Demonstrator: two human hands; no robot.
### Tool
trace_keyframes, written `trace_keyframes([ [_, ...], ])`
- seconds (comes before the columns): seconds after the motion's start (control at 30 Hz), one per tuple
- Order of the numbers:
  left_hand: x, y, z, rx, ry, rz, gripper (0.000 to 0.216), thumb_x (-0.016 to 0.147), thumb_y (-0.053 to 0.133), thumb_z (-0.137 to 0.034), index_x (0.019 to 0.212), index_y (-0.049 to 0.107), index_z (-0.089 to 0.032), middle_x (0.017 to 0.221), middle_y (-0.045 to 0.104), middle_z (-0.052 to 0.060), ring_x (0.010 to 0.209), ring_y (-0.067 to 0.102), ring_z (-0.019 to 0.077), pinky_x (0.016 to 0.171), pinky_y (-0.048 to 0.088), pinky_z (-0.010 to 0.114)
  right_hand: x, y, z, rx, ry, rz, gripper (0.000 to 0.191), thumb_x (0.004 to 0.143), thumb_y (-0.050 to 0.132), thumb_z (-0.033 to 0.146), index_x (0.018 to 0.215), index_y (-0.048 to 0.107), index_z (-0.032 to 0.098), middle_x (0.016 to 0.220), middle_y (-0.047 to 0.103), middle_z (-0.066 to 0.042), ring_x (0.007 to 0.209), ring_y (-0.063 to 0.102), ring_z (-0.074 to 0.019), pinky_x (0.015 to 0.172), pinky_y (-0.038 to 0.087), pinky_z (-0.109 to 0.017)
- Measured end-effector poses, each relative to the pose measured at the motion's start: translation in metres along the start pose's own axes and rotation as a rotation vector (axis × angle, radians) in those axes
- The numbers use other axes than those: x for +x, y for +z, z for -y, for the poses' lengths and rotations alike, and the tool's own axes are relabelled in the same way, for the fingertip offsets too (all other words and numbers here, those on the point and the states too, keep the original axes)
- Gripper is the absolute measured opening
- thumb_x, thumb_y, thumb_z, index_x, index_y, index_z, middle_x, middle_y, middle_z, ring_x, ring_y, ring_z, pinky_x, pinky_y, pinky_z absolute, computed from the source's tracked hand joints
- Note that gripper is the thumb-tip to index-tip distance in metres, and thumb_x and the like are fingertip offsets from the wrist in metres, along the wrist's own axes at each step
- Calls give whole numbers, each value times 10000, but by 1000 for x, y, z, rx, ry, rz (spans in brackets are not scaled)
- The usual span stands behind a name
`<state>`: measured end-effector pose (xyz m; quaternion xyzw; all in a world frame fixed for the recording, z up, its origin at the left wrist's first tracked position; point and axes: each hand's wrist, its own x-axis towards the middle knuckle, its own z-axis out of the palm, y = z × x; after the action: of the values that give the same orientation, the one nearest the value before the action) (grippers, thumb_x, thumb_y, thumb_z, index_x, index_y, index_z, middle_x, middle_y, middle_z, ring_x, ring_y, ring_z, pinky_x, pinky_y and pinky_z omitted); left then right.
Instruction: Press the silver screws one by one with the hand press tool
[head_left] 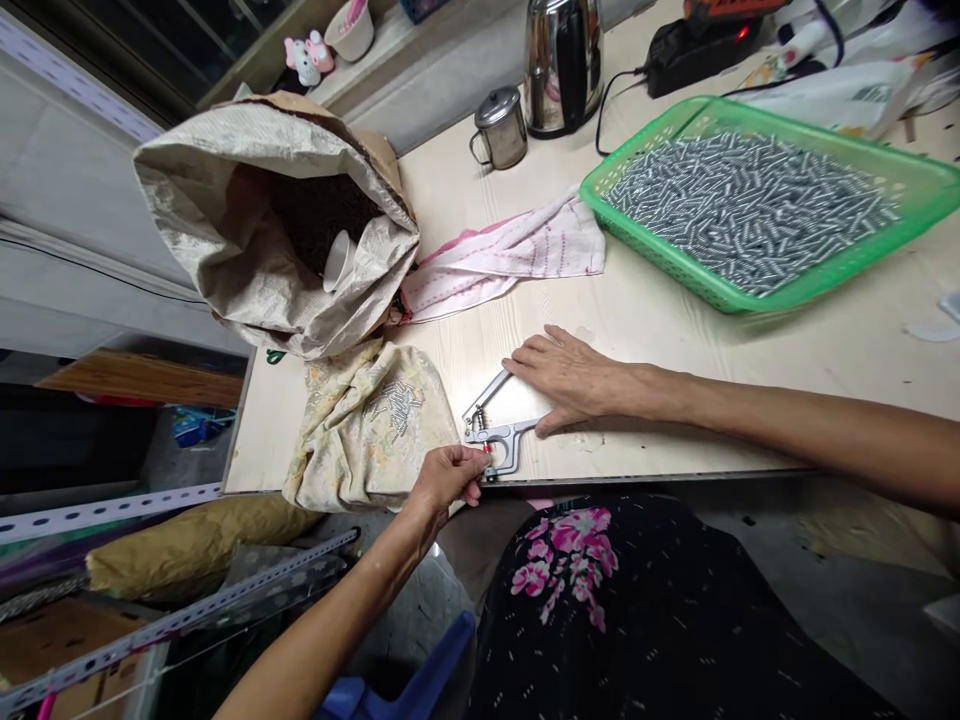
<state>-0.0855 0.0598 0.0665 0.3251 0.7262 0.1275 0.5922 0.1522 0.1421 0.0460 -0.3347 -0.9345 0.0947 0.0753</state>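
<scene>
Near the table's front edge lie grey hand press pliers, their handles spread apart, with a spring and a red bit by the jaw. My right hand holds the handles, fingers over the upper one and thumb against the lower one. My left hand is closed in a pinch at the jaw; what sits between its fingertips is hidden. Just left of the pliers, a small heap of silvery metal pins rests on a patterned yellowish cloth.
A green basket full of similar metal pieces stands at right. Behind the cloth is an open woven sack with a white cup inside. A pinkish towel, lidded metal mug and kettle are farther back.
</scene>
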Motion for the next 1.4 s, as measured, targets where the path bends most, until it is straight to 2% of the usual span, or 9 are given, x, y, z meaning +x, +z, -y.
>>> trace_keyframes([
  [0.3,-2,-1,8,91,68,-36,375,672,797,-467,679,631,-131,467,500,-53,342,433,64,374,382,201,-6,-5,10,-33,29,0,535,723,754,571,992,594,138,994,620,-109,937,505,-273,805,383,-383],
  [0.47,-10,8,5,641,690,-352,210,876,632,-369,845,679,-166,832,645,61,774,624,189,717,523,319,-14,4,15,20,24,-56,370,830,692,490,936,570,157,966,606,-105,893,503,-243,734,396,-342],
  [0.57,0,19,-9,892,1002,-309,361,859,673,-339,1174,607,-174,1244,596,131,1161,539,283,982,476,439,-16,7,17,41,36,-62,404,829,684,510,971,565,151,973,597,-115,895,499,-248,739,412,-347],
  [0.63,11,25,-20,1009,1099,-204,542,848,691,-328,1323,495,-156,1383,509,156,1272,452,302,1063,424,470,-18,5,18,51,49,-47,460,791,718,522,1008,565,146,979,595,-114,901,499,-254,744,424,-352],
  [0.83,21,28,-40,1234,1048,-84,653,865,664,-322,1416,366,-138,1286,537,139,1127,490,292,985,469,454,-28,-9,18,56,122,25,492,728,793,410,1060,576,117,1018,594,-120,904,504,-257,740,436,-354],
  [1.0,15,37,-42,1300,1007,-78,364,931,563,-302,1253,517,-139,1101,590,105,1018,511,265,887,491,416,-32,5,23,44,97,-23,66,894,596,210,902,589,145,909,607,-88,847,508,-217,712,393,-335],
  [1.2,18,40,-42,1292,967,-100,139,953,517,-265,1016,607,-180,962,616,71,938,532,242,824,495,389,-32,17,26,116,80,-47,171,951,469,142,822,581,164,814,590,-51,769,485,-186,678,351,-314],
  [1.27,19,39,-40,1250,991,-136,203,937,551,-284,1105,587,-177,999,619,81,964,542,250,838,505,402,-30,11,20,120,101,-46,84,932,546,201,904,605,149,889,605,-71,834,495,-205,701,358,-317],
  [1.4,14,47,-17,1101,1090,-311,480,927,561,-266,1369,418,-143,1333,526,180,1237,495,311,999,468,491,-25,-6,-4,186,66,17,331,917,595,416,1098,612,139,1037,615,-114,923,510,-234,762,370,-333],
])
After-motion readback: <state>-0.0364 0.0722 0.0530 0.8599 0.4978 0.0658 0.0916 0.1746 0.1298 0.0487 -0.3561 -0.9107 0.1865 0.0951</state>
